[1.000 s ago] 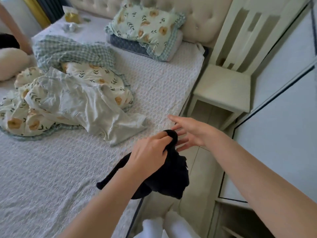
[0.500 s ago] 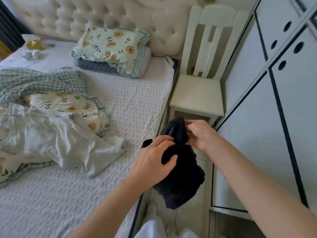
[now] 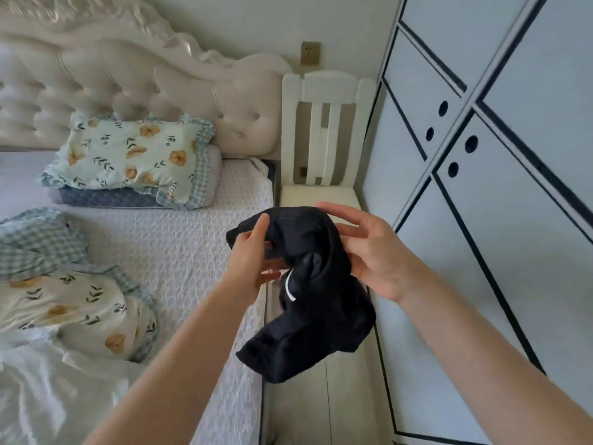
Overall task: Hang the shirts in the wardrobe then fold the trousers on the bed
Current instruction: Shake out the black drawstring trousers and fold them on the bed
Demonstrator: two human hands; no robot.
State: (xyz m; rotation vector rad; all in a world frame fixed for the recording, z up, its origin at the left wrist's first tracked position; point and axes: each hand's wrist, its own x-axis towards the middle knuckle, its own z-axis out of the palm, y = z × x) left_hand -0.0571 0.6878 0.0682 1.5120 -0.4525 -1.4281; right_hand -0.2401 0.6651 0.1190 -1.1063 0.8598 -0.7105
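A person holds a soft black garment (image 3: 308, 284) up in the air with both hands. It is all bunched up, and a thin white strip shows on it near the middle. The garment hangs over the pale floor, between the side of the big bed with the white bumpy cover (image 3: 192, 245) and the pale blue wardrobe with dark lines and round holes (image 3: 481, 226). The left hand (image 3: 253, 255) pinches the cloth, with its thumb on top and its fingers under it. The right hand (image 3: 369, 252) has nearly straight, spread fingers that lie on the cloth. Its thumb is hidden, so it is not clear if this hand grips. A white wooden chair (image 3: 321, 123) stands just behind the garment, beside the bed. On the bed lie a flowered pillow (image 3: 128, 155) on a blue one, a flowered quilt (image 3: 64, 309) and a blue checked cloth (image 3: 32, 245). A puffy cream headboard (image 3: 128, 85) is behind the pillows.
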